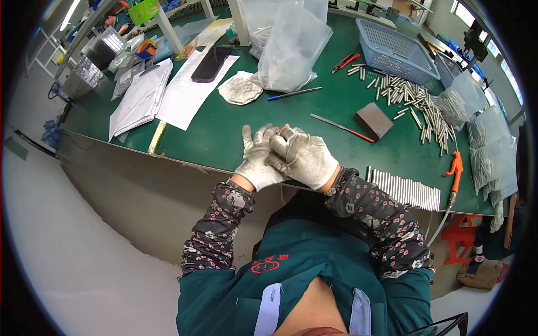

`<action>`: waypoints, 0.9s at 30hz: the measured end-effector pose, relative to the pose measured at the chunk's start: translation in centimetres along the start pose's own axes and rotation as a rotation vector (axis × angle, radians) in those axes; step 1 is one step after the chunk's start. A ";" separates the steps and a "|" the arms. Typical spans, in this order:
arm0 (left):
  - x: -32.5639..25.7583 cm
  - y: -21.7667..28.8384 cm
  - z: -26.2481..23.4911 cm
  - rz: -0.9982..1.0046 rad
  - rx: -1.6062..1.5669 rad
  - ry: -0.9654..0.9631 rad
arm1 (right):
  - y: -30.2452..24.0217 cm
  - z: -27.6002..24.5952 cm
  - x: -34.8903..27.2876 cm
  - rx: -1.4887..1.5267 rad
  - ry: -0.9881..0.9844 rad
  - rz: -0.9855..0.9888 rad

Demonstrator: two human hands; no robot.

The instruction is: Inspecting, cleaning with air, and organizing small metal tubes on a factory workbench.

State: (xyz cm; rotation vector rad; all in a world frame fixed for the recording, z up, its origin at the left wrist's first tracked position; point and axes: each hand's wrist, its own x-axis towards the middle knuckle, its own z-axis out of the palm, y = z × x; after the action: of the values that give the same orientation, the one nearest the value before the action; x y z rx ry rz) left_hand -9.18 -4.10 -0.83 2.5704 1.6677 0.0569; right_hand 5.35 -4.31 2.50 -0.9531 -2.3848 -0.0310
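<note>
Both my hands wear white work gloves smudged grey, and they meet at the table's front edge. My left hand (258,159) has its outer finger stretched up and apart from the others. My right hand (305,157) lies against it, its fingers curled over the left hand's inner side. Whatever is between them, if anything, is hidden. To the right of my hands, a thin file (342,127) with a red handle lies beside a brown block (374,121). A row of metal pins (406,190) lines the front edge near my right forearm.
A loose heap of metal pins (414,101) spreads below a blue basket (395,53). An orange air gun (455,167) with a hose sits at right, near bagged pins (493,151). Papers (143,98), a phone (211,64), a blue pen (294,94) and plastic bags (291,50) lie beyond my hands.
</note>
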 end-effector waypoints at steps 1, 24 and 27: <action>0.0 -0.2 0.5 -0.003 -0.022 0.040 | 0.0 0.1 0.1 0.001 -0.002 -0.002; -0.9 1.9 -0.1 0.372 -0.525 0.523 | 0.7 -2.7 -0.9 1.604 0.440 1.309; -1.1 5.0 0.5 0.437 -0.772 0.605 | 0.0 -0.5 -2.9 2.033 0.414 1.290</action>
State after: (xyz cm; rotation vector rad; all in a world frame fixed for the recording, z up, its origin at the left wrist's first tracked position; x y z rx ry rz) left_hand -5.01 -7.18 -0.89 2.2987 0.8386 1.3145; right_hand 7.29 -6.22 1.47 -0.8162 -0.2205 1.8585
